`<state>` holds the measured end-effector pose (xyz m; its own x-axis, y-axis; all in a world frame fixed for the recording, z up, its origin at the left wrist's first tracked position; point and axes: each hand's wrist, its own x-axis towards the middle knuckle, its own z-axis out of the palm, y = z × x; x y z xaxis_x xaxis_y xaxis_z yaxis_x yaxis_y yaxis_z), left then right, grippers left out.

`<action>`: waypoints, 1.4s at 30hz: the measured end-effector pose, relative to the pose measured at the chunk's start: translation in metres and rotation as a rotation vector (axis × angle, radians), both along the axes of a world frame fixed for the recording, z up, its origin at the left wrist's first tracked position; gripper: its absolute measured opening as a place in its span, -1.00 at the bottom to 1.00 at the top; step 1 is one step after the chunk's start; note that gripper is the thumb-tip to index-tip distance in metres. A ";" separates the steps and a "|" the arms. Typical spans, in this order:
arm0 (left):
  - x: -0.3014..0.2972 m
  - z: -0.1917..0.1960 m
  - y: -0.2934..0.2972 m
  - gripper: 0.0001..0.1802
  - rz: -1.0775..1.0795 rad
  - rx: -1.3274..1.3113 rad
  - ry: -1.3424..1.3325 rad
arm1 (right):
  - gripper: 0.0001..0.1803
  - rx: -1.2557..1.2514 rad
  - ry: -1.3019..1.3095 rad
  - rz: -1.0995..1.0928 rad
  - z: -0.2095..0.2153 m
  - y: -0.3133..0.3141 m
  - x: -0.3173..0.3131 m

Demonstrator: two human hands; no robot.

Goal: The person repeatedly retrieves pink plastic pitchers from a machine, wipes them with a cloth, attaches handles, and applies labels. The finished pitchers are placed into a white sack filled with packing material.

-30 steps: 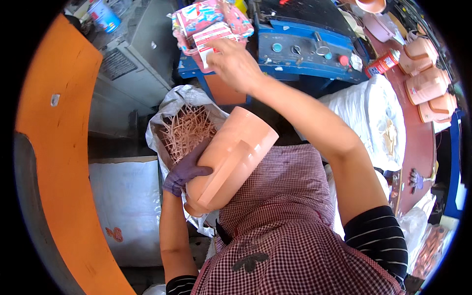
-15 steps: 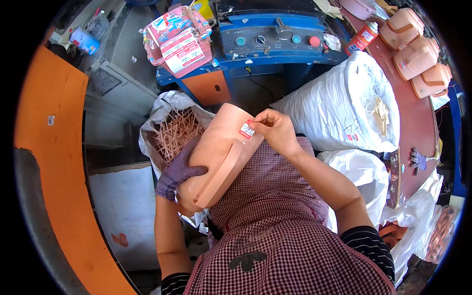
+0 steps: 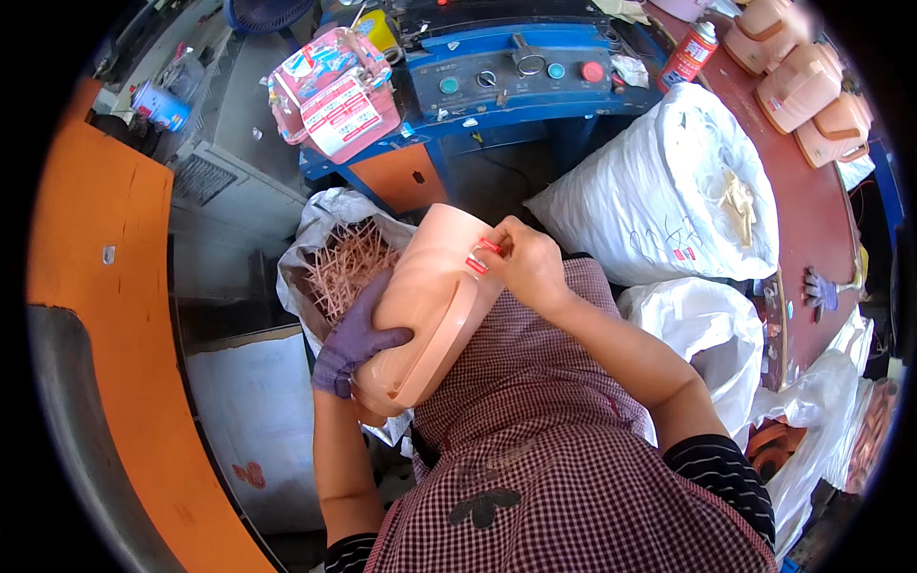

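Note:
A peach-coloured plastic jug (image 3: 420,277) with a long moulded handle lies tilted in front of my apron, its wide end up and away from me. My left hand (image 3: 363,334), in a purple-grey glove, is wrapped round its lower left side, thumb across the front. A small red and white label (image 3: 476,264) sits near the upper right of the jug. Over it, my bare right hand (image 3: 531,265) has curled fingers pinching at the label's upper edge, hiding part of it. Whether that edge is stuck down cannot be seen.
A sack of thin peach plastic scraps (image 3: 349,267) stands behind the jug. Beyond are a blue machine panel (image 3: 506,81) and a pink basket (image 3: 377,119) with label sheets. To the right stand a big white sack (image 3: 621,210), a spray can (image 3: 688,57) and several similar jugs (image 3: 800,88).
My right fingers have curled further over the label and now cover more of it. My left hand still holds the jug. The view has shifted slightly.

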<state>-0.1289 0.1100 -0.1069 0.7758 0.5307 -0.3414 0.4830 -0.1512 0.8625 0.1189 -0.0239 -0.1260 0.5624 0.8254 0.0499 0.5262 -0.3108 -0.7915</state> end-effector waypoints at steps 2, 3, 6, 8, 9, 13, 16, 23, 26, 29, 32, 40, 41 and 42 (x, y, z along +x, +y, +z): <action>-0.001 0.000 0.000 0.11 -0.018 0.002 -0.002 | -0.64 0.012 -0.169 -0.013 -0.002 0.002 0.011; -0.003 -0.003 0.002 0.11 -0.031 0.010 0.007 | -0.63 -0.002 -0.044 0.063 -0.006 0.003 0.020; -0.005 -0.004 0.003 0.09 -0.101 0.064 -0.019 | -0.60 -0.111 0.764 0.447 -0.031 0.008 0.041; -0.015 -0.002 0.000 0.06 -0.059 0.249 -0.041 | -0.61 -0.104 0.804 0.509 -0.037 -0.002 0.033; -0.024 0.000 -0.002 0.04 0.007 0.414 -0.044 | -0.63 -0.069 0.751 0.505 -0.029 -0.012 0.029; -0.081 -0.033 -0.010 -0.20 0.844 -0.045 -0.551 | -0.68 0.038 0.501 0.345 0.054 -0.070 0.002; -0.062 -0.033 -0.033 -0.21 0.583 -0.767 -0.893 | -0.73 0.537 -0.238 0.554 0.047 -0.095 -0.001; -0.001 -0.027 0.028 -0.41 0.614 -0.350 -1.112 | -0.54 0.238 -0.488 0.798 0.012 -0.119 0.014; 0.009 -0.006 0.054 -0.25 0.418 -0.100 -1.129 | -0.67 0.138 -0.342 0.723 0.022 -0.117 0.020; 0.010 0.034 0.059 0.02 0.376 -0.391 -1.235 | -0.78 0.021 -0.763 0.874 0.015 -0.136 0.039; 0.005 0.059 0.074 0.01 0.267 -0.304 -1.178 | -0.77 0.118 -0.496 0.590 -0.001 -0.156 0.046; 0.031 0.138 0.011 0.20 0.113 -0.073 -0.669 | -0.63 0.622 -0.737 0.540 0.153 -0.084 -0.014; 0.032 0.137 0.001 0.34 -0.046 -0.029 -0.646 | -0.65 0.687 -0.701 0.520 0.165 -0.077 -0.027; 0.030 0.142 -0.012 0.38 -0.140 0.063 -0.574 | -0.67 0.755 -0.660 0.502 0.172 -0.069 -0.040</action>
<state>-0.0987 0.0983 0.0347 0.8909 0.4160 0.1826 -0.0867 -0.2388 0.9672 0.0786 -0.0928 0.0458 -0.1472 0.5829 0.7991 0.8433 0.4962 -0.2066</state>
